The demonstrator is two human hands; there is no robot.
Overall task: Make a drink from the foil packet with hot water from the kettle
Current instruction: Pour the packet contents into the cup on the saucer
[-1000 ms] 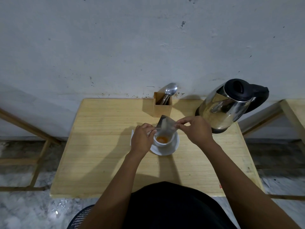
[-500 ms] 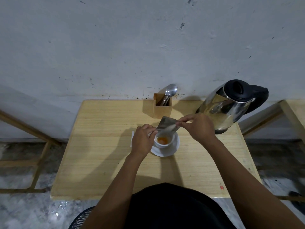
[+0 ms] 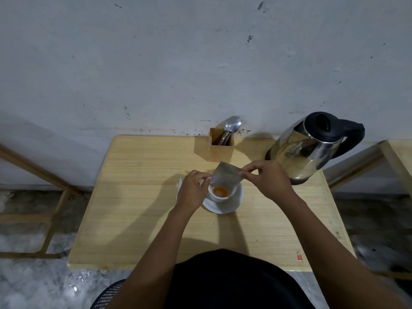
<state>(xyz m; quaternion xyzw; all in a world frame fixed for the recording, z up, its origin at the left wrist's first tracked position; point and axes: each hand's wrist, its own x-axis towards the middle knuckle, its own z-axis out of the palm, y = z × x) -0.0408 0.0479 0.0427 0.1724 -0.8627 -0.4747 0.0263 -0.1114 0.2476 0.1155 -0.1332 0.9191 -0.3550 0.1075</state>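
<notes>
Both hands hold the foil packet (image 3: 226, 177) over the white cup (image 3: 220, 194), the left hand (image 3: 193, 190) pinching its lower left corner and the right hand (image 3: 268, 179) pinching its upper right edge, so the fingers (image 3: 249, 169) of each are closed on the packet and nothing else. The packet is held tilted with its low end just above the cup's rim, which looks meant to let the last of the contents slide down; orange powder already lies in the bottom of the cup directly below the fingers. The cup sits on a white saucer (image 3: 236, 202) on the wooden table (image 3: 138, 208), which would catch any spill from the pour. Just beyond the right-hand fingers and to their right stands the steel kettle (image 3: 307, 150), black lid on, handle turned away to the right, near enough that the right hand could reach it once the packet is let go. Beyond the packet, a little past both sets of fingers, a wooden holder (image 3: 220, 150) carries a spoon (image 3: 231, 126) for stirring. Nothing lies between the fingers and the kettle or holder; only the packet itself occupies both hands, so it has to be set down before water is poured.
</notes>
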